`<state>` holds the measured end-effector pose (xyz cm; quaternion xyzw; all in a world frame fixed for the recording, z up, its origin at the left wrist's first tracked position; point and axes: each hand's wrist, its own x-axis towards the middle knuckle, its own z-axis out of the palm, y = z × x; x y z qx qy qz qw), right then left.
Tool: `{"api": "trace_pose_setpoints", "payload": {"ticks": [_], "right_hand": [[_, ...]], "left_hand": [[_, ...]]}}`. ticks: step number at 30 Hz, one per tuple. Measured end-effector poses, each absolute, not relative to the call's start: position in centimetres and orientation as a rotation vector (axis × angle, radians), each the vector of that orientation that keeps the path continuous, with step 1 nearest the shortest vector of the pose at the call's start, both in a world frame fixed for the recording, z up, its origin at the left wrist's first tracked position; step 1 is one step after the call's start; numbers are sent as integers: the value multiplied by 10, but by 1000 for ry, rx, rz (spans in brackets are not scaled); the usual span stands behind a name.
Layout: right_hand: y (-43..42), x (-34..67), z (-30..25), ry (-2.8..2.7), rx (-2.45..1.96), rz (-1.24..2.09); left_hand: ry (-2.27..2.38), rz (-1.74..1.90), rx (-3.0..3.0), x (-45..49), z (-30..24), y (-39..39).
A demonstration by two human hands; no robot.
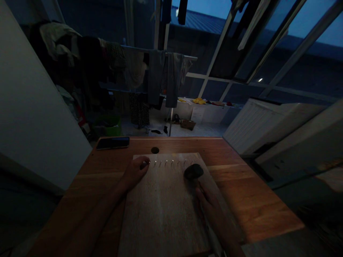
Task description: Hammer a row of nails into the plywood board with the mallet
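A wooden board (166,210) lies on the table, with a row of several thin nails (172,163) standing near its far edge. My left hand (137,170) is at the far left corner of the board, thumb and fingers pinched around a nail (149,162) whose shiny tip shows at the fingertips. In my right hand (210,203) is the handle of a mallet with a thick dark head (193,172). That head is over the right part of the board, just nearer to me than the row's right end.
The wooden table (257,196) extends beyond the board on both sides. A phone (113,142) lies at its far left corner, and a round hole (154,150) sits behind the board. Beyond are hanging clothes (158,76), a green tub (108,125) and a white ribbed unit (257,123).
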<state>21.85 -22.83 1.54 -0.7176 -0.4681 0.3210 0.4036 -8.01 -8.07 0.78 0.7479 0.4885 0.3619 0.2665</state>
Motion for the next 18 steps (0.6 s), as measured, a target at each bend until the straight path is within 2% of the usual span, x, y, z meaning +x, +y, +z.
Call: {"api": "trace_pose_setpoints", "payload": {"ticks": [12,18], "right_hand": [[-226,216,20,-1219,-1773,849],[-201,175,41,-1411,-1600,934]], "left_hand": [[1341,1006,2036,-83,0,-75],[1347,1004,2012,-85,-2,-74]]}}
